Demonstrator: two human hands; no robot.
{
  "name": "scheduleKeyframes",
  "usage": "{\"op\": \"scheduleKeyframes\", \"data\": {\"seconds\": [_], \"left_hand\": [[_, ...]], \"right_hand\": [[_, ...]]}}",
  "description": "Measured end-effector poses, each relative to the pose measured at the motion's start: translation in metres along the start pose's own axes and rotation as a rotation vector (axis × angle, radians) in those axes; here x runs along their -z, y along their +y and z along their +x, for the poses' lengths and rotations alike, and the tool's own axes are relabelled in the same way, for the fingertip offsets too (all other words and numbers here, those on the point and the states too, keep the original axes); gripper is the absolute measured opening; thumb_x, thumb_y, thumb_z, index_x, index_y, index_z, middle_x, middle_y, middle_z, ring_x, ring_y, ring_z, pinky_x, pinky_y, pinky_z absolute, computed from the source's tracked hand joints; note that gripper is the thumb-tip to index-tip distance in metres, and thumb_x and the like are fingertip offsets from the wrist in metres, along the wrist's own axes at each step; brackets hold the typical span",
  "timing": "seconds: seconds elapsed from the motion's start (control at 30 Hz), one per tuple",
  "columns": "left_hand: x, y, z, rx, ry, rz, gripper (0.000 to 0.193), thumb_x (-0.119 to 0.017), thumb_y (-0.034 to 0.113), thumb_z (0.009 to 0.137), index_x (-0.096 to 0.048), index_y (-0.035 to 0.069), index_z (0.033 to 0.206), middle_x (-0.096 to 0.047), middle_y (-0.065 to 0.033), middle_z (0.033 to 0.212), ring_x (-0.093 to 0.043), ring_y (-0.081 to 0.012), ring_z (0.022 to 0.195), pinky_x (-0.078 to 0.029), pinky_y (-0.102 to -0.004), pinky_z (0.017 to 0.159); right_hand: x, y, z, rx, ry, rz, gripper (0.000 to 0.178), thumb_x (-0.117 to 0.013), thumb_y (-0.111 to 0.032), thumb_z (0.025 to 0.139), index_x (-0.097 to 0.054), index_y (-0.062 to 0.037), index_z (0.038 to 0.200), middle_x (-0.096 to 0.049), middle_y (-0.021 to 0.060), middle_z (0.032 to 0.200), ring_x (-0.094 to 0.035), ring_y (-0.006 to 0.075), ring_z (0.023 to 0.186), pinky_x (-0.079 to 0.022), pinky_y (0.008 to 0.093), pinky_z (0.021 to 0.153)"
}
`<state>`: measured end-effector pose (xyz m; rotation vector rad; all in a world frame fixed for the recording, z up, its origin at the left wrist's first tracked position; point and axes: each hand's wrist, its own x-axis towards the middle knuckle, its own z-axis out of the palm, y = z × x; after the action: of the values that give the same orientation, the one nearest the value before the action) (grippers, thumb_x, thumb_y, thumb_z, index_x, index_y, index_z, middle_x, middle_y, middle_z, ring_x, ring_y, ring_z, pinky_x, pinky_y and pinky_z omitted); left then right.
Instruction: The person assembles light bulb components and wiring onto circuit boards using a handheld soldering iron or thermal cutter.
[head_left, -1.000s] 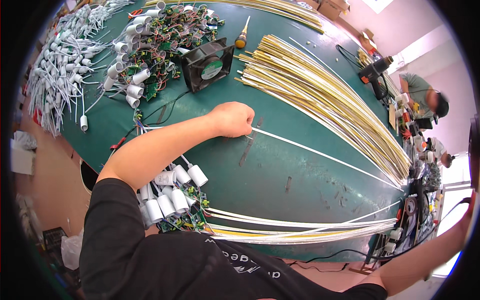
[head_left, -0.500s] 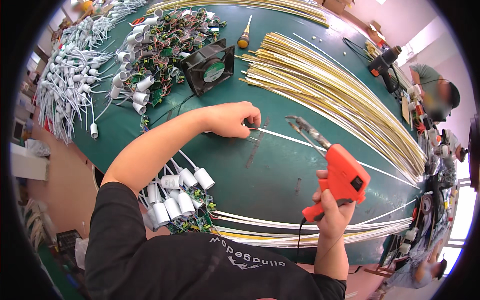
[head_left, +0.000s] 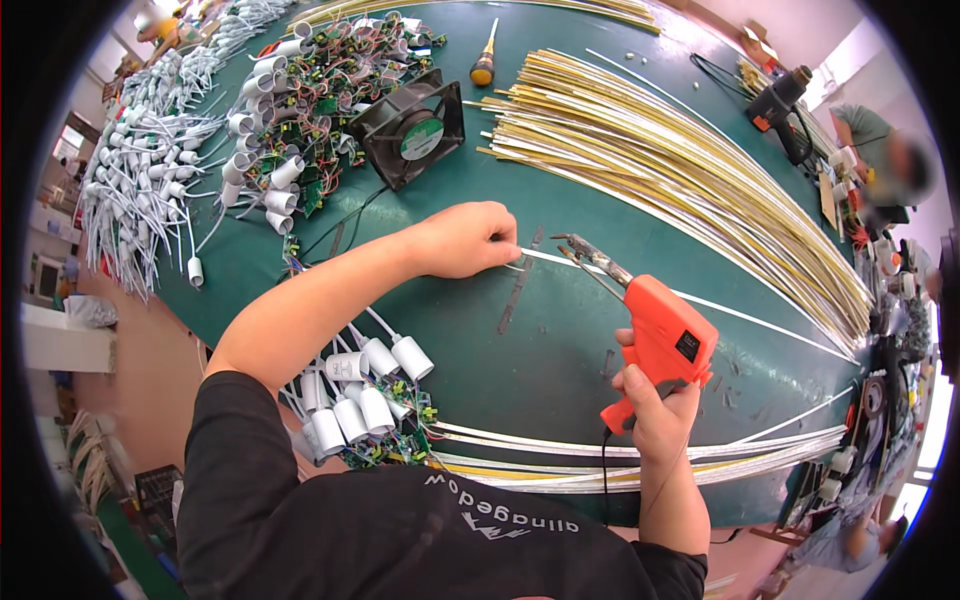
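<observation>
My right hand (head_left: 657, 405) is wrapped round the grip of a red soldering gun (head_left: 668, 325), its black cord hanging down. The gun's metal tip points up and left, just above a narrow white LED strip (head_left: 760, 318) that runs across the green table. At the strip's left end, my left hand (head_left: 470, 240) is closed in a pinch. A thin wire (head_left: 514, 267) sticks out under those fingertips; exactly what they pinch is partly hidden. A dark streak (head_left: 518, 290) marks the tabletop right of my left hand.
A black fan (head_left: 415, 135) stands beyond my left hand, near a screwdriver (head_left: 484, 62). Yellow and white strips (head_left: 650, 170) lie in a large bundle. Circuit boards (head_left: 330, 100) and white lamp caps (head_left: 375, 410) are piled left. A heat gun (head_left: 780, 110) and co-workers are right.
The soldering gun has moved left and slightly up, its tip closer to my left hand. My left fingertips have shifted right to the strip's end, covering the red wire seen before.
</observation>
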<state>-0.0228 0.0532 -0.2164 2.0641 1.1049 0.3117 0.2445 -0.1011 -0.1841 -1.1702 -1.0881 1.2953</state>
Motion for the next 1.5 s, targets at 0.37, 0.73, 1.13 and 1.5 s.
{"op": "scheduleKeyframes", "data": {"seconds": [0.37, 0.73, 1.13, 1.5], "left_hand": [[-0.012, 0.003, 0.007, 0.038, 0.076, 0.192, 0.020, -0.058, 0.021, 0.088, -0.059, 0.002, 0.083, -0.059, -0.0144, 0.088, -0.057, -0.0330, 0.087, -0.047, -0.0408, 0.078], [-0.016, 0.010, 0.009, 0.062, 0.106, 0.277, 0.017, -0.056, 0.018, 0.084, -0.057, 0.002, 0.079, -0.059, -0.0145, 0.086, -0.058, -0.0336, 0.084, -0.048, -0.0418, 0.076], [-0.017, 0.012, 0.011, 0.081, 0.133, 0.289, 0.017, -0.057, 0.017, 0.081, -0.057, 0.001, 0.074, -0.059, -0.0152, 0.082, -0.058, -0.0344, 0.081, -0.048, -0.0428, 0.073], [-0.016, 0.013, 0.010, 0.108, 0.123, 0.278, 0.018, -0.058, 0.018, 0.081, -0.058, 0.001, 0.075, -0.059, -0.0144, 0.083, -0.059, -0.0332, 0.081, -0.048, -0.0418, 0.072]], "right_hand": [[-0.010, 0.010, 0.009, -0.024, -0.016, -0.146, 0.045, -0.064, -0.009, 0.085, -0.051, 0.0001, 0.127, -0.064, 0.0112, 0.111, -0.059, 0.0104, 0.080, -0.051, 0.0275, 0.071], [-0.005, 0.020, 0.013, -0.056, -0.116, -0.328, 0.038, -0.068, -0.013, 0.084, -0.054, -0.0010, 0.117, -0.067, 0.0088, 0.101, -0.063, 0.0175, 0.092, -0.048, 0.0320, 0.084], [-0.009, 0.018, 0.010, 0.018, -0.095, -0.377, 0.021, -0.063, -0.006, 0.085, -0.058, -0.0014, 0.105, -0.060, 0.0016, 0.087, -0.055, 0.0078, 0.075, -0.046, 0.0247, 0.067], [-0.009, 0.003, 0.004, 0.069, -0.033, -0.262, 0.035, -0.064, -0.007, 0.084, -0.057, 0.0008, 0.118, -0.066, 0.0072, 0.106, -0.058, 0.0091, 0.082, -0.049, 0.0264, 0.074]]}}
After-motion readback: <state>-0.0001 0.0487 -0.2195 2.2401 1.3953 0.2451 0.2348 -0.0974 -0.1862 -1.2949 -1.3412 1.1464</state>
